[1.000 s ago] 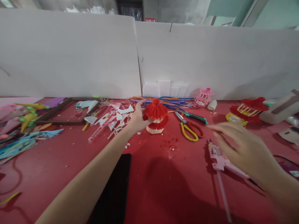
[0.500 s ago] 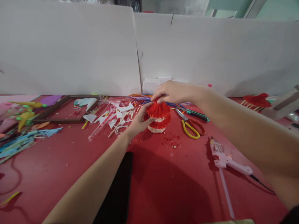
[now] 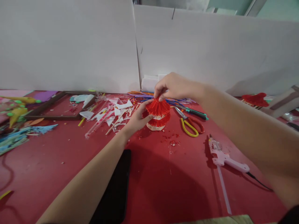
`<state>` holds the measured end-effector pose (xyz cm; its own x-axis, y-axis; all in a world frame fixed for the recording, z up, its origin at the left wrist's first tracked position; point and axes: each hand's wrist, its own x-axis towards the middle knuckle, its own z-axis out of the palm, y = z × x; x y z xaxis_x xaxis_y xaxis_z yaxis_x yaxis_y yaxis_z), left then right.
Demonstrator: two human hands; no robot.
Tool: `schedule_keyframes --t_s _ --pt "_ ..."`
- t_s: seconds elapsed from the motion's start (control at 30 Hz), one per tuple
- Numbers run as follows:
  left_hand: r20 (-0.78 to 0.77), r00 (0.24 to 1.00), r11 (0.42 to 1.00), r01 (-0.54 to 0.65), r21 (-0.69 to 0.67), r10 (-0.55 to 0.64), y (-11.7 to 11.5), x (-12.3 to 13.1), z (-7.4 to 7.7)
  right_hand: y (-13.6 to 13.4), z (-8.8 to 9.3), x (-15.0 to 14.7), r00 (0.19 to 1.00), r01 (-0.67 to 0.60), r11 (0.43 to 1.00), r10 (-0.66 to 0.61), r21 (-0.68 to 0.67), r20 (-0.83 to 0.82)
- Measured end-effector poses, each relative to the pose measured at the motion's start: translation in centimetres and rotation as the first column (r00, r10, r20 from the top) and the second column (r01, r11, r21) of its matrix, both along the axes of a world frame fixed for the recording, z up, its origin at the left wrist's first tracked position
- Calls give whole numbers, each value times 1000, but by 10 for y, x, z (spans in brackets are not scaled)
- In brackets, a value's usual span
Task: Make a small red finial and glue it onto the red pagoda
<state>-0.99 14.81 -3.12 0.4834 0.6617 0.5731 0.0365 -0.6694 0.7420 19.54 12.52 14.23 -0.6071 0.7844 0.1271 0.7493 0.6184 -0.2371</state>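
Note:
A small object with two tiers of pleated red trim (image 3: pixel 158 107) and a pale base (image 3: pixel 155 127) stands upright on the red table (image 3: pixel 163 189). My left hand (image 3: pixel 137 117) holds its left side, thumb in front and fingers behind. At the very top, my right hand (image 3: pixel 166 88) pinches the red peak between thumb and fingers. Scissors with yellow and red handles (image 3: pixel 191 125) lie just right of the object. Small red crumbs (image 3: pixel 173 142) are scattered in front of it.
A pink glue gun (image 3: pixel 224 158) lies at the right, under my right forearm. A black phone-like slab (image 3: pixel 114 189) is beside my left forearm. White scraps (image 3: pixel 116 113), colourful sticks (image 3: pixel 140 95) and a dark frame (image 3: pixel 51 117) lie behind. Upright white boards (image 3: pixel 70 46) border the back.
The camera view has shifted slightly, with the boards and table items a little higher. My right hand's fingers are drawn up slightly at the red peak; my left hand keeps its hold.

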Motion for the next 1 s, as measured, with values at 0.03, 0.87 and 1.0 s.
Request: schedule_keyframes --t_s 0.03,0.87,1.0 --pt "6 1000 1000 3 5 -3 1 0 0 1 0 0 1000 8 1000 -8 -8 -5" --pt "108 917 904 -397 160 384 -18 10 2 9 2 -11 976 204 979 -201 29 -81" --pt "155 914 899 -399 179 375 -13 10 -3 14 3 -15 981 192 980 -191 47 -14"
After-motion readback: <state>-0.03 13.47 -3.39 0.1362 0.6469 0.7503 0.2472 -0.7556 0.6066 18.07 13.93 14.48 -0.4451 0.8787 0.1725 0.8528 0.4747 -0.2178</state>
